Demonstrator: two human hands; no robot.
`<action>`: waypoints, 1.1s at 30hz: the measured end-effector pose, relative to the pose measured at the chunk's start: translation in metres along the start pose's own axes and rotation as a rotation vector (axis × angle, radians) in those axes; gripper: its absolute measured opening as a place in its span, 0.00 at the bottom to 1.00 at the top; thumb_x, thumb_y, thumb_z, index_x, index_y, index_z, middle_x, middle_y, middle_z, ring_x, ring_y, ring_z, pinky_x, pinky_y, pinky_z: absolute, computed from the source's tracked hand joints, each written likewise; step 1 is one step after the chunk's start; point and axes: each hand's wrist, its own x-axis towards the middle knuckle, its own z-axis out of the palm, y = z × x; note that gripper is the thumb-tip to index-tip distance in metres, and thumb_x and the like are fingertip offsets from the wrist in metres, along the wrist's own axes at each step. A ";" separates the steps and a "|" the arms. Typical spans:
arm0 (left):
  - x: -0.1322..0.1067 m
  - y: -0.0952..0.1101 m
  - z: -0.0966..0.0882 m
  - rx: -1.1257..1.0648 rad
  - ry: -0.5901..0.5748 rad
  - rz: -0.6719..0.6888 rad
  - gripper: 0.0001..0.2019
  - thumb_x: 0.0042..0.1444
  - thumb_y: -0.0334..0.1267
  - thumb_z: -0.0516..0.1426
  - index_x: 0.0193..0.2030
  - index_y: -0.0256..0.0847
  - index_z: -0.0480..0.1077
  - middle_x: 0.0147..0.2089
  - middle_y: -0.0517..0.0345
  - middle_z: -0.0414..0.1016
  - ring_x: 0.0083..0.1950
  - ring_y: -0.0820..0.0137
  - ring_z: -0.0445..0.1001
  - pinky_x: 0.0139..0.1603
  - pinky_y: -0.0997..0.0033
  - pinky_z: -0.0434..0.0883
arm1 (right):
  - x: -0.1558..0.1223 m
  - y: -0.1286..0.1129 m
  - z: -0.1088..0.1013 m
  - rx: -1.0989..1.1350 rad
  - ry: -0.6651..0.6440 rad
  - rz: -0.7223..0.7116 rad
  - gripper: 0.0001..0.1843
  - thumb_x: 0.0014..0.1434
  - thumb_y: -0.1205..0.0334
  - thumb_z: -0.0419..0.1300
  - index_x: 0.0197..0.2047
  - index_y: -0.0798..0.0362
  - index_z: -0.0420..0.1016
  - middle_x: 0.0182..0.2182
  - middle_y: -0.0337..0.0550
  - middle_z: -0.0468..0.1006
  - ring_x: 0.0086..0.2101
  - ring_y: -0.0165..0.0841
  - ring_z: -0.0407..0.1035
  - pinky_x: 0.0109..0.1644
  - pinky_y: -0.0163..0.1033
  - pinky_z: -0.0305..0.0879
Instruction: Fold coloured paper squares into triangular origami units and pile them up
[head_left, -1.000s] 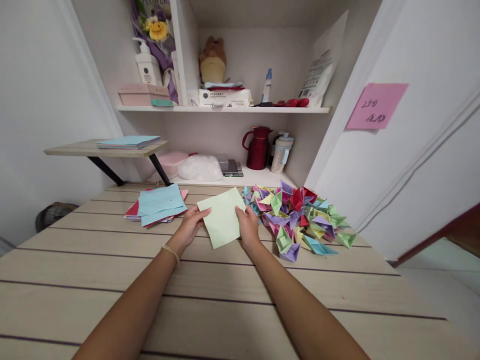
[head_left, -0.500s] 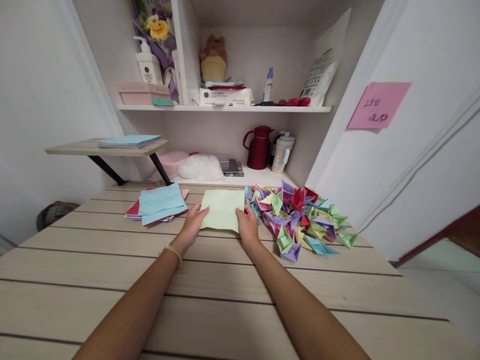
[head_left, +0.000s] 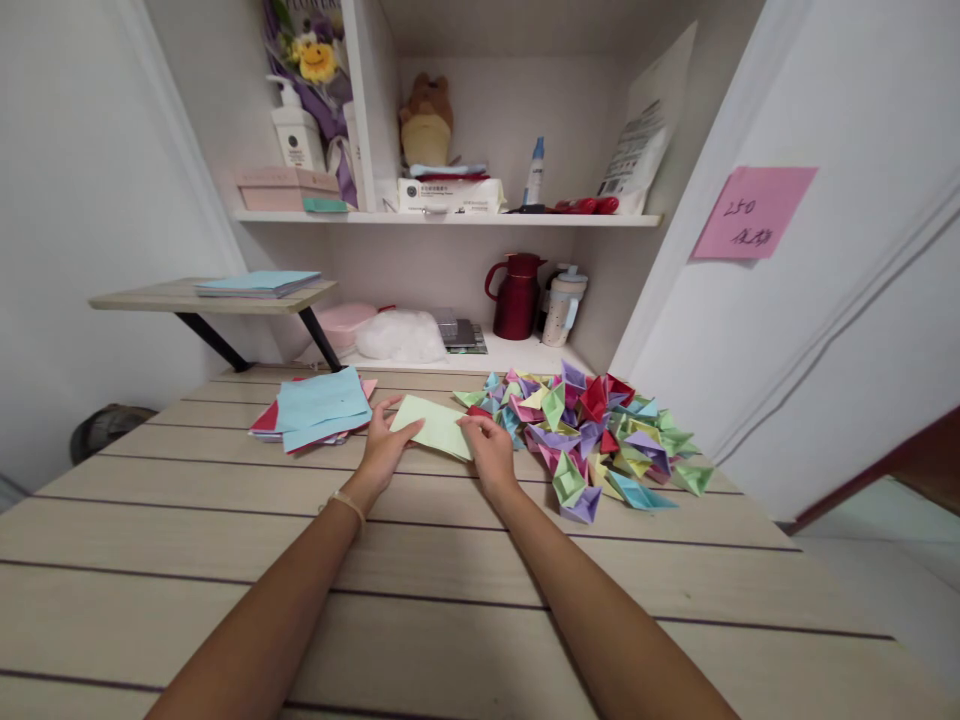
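Observation:
Between my hands is a pale green sheet of paper [head_left: 429,424], doubled over into a narrower, slightly tilted rectangle. My left hand [head_left: 385,442] grips its left end, thumb on top and fingers behind. At the right end, my right hand [head_left: 489,452] pinches the paper near its lower corner. To the right of that hand lies a heap of folded paper boats [head_left: 559,435] in green, purple, red, yellow, blue and pink. Left of my left hand rests a pile of loose paper sheets [head_left: 322,405], light blue on top with red and pink edges below.
A small raised stand [head_left: 150,292] at the left holds more blue paper [head_left: 259,283]. Behind the table, a shelf unit carries a dark red jug [head_left: 517,297], a speckled cup [head_left: 564,308] and a white plastic bag [head_left: 401,337]. A pink note [head_left: 754,212] hangs on the right wall.
The green paper went from a nearly flat, taller sheet to one doubled over and lower. My hands shifted slightly, and boats behind it at the heap's left edge now show.

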 end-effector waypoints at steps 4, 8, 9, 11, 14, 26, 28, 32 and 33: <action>0.004 -0.004 -0.001 -0.028 0.026 0.018 0.28 0.34 0.34 0.67 0.46 0.39 0.67 0.44 0.51 0.74 0.38 0.68 0.75 0.37 0.70 0.71 | -0.003 -0.001 0.002 -0.033 0.004 -0.035 0.21 0.44 0.59 0.62 0.43 0.54 0.72 0.30 0.40 0.75 0.30 0.33 0.66 0.34 0.37 0.63; 0.004 -0.004 0.000 -0.007 -0.007 0.018 0.18 0.37 0.38 0.65 0.38 0.37 0.70 0.38 0.54 0.76 0.34 0.70 0.75 0.34 0.72 0.71 | -0.002 0.001 0.002 0.050 0.018 -0.015 0.24 0.43 0.60 0.63 0.46 0.55 0.69 0.33 0.43 0.76 0.32 0.35 0.69 0.36 0.39 0.66; 0.003 -0.004 0.001 -0.003 -0.017 0.019 0.17 0.38 0.38 0.65 0.37 0.37 0.70 0.36 0.56 0.75 0.33 0.71 0.75 0.33 0.73 0.71 | -0.001 0.001 0.002 0.076 0.020 -0.001 0.24 0.43 0.60 0.63 0.45 0.55 0.69 0.32 0.43 0.76 0.32 0.35 0.70 0.36 0.39 0.66; 0.000 -0.002 0.003 0.017 -0.057 0.007 0.16 0.40 0.37 0.64 0.38 0.38 0.69 0.31 0.58 0.75 0.29 0.73 0.74 0.31 0.73 0.71 | 0.000 0.002 0.001 0.147 0.028 0.016 0.22 0.44 0.60 0.63 0.44 0.55 0.69 0.34 0.45 0.77 0.34 0.37 0.71 0.38 0.40 0.67; -0.005 0.001 0.005 0.058 -0.164 -0.029 0.14 0.42 0.36 0.62 0.38 0.38 0.69 0.27 0.59 0.74 0.25 0.73 0.73 0.28 0.73 0.70 | 0.001 0.002 0.001 0.218 0.048 0.014 0.20 0.44 0.59 0.63 0.41 0.55 0.69 0.36 0.46 0.78 0.38 0.37 0.72 0.41 0.41 0.67; -0.002 0.000 0.003 0.154 -0.103 0.053 0.21 0.40 0.40 0.65 0.43 0.38 0.71 0.35 0.55 0.76 0.27 0.75 0.71 0.27 0.77 0.66 | 0.000 -0.005 0.002 0.286 0.013 0.087 0.15 0.44 0.52 0.64 0.28 0.54 0.71 0.18 0.34 0.71 0.18 0.26 0.63 0.20 0.30 0.57; -0.002 -0.001 0.003 0.127 -0.110 0.038 0.27 0.39 0.38 0.65 0.49 0.40 0.67 0.36 0.56 0.76 0.27 0.76 0.70 0.28 0.77 0.65 | -0.001 -0.007 0.001 0.256 -0.001 0.107 0.16 0.45 0.49 0.63 0.24 0.54 0.68 0.11 0.29 0.62 0.12 0.23 0.55 0.15 0.29 0.50; -0.001 -0.003 0.002 0.122 -0.118 0.016 0.19 0.39 0.37 0.65 0.41 0.37 0.72 0.40 0.52 0.76 0.33 0.73 0.72 0.35 0.74 0.67 | -0.004 -0.012 0.000 0.252 -0.082 0.125 0.17 0.48 0.47 0.61 0.26 0.54 0.69 0.07 0.27 0.57 0.09 0.21 0.48 0.11 0.29 0.43; 0.000 -0.004 0.001 0.115 -0.112 0.023 0.16 0.39 0.36 0.65 0.37 0.36 0.73 0.41 0.51 0.75 0.36 0.71 0.72 0.38 0.73 0.67 | -0.004 -0.013 0.000 0.269 -0.099 0.121 0.17 0.47 0.47 0.62 0.28 0.55 0.70 0.08 0.29 0.62 0.09 0.21 0.50 0.12 0.28 0.45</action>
